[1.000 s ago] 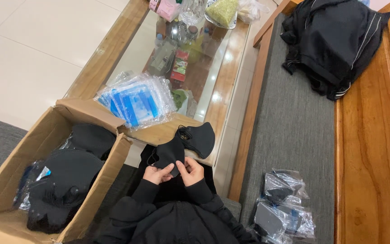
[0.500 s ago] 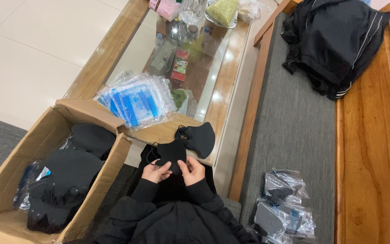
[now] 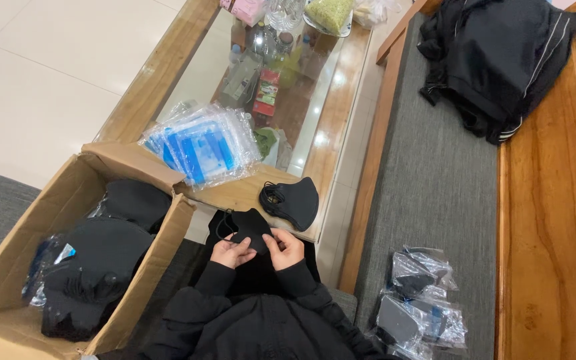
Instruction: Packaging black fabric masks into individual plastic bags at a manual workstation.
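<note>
Over the lap, at the near edge of the worktop (image 3: 248,195): both hands meet on one black face mask (image 3: 249,229), held just clear of the wood.
Left hand (image 3: 232,253): grip narrow, fingers pinched on the mask's lower left edge; the ear loop hangs free on that side.
Right hand (image 3: 286,249): grip likewise closed on the mask, thumb on its lower right edge, so the cloth is stretched flat between the two hands, judged a hold for folding or checking it.
Masks on the worktop: a small stack of black masks (image 3: 292,201) lies just beyond the hands, loops to the left; the exact number in it cannot be told.
Clear pouches: a fanned pile of blue-and-clear plastic pouches (image 3: 200,145) rests on the worktop's near left corner, within reach; too overlapped to count.
Cardboard box (image 3: 15,267): one, open, standing on the floor to the left, flaps out, holding bagged bundles of black masks (image 3: 95,267).
Bench seat (image 3: 435,200): grey cushion to the right, with a heap of filled clear bags (image 3: 415,303) beside the person, apart from the loose stock.
Black garment (image 3: 501,60): one, piled at the far end of the bench.
Far worktop: bottles and packets under and on the glass, well apart from the hands.
</note>
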